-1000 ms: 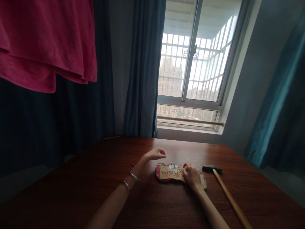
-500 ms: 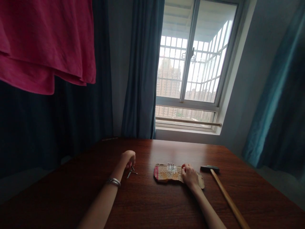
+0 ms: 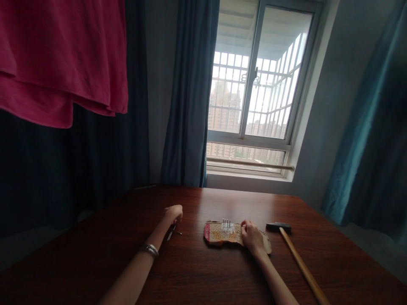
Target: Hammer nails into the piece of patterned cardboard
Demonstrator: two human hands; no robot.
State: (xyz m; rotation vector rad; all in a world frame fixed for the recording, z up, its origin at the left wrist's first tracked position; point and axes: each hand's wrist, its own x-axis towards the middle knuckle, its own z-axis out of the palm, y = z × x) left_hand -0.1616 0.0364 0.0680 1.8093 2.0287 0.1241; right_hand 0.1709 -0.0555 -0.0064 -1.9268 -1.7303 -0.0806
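My left hand (image 3: 174, 213) is over the tabletop with its fingers bent down beside a few loose metal nails (image 3: 171, 232). Its fingertips are mostly hidden, so whether a nail is between them does not show. To the right lies a worn, speckled board (image 3: 219, 234) with a pink left end. Several nails (image 3: 227, 223) stand upright in it, close together near its far edge. My right hand (image 3: 252, 236) rests across the board's right part, fingers curled in against it.
A hammer with a dark head (image 3: 278, 228) and long wooden handle (image 3: 302, 263) lies right of the board on the brown wooden table (image 3: 197, 275). Behind the table are a window (image 3: 254, 84) and a blue curtain (image 3: 190, 93). Pink cloth (image 3: 63, 59) hangs at upper left.
My left hand has shifted slightly, and the nails by its fingers lie at different angles, more of them covered by the hand. My right hand stays on the board.
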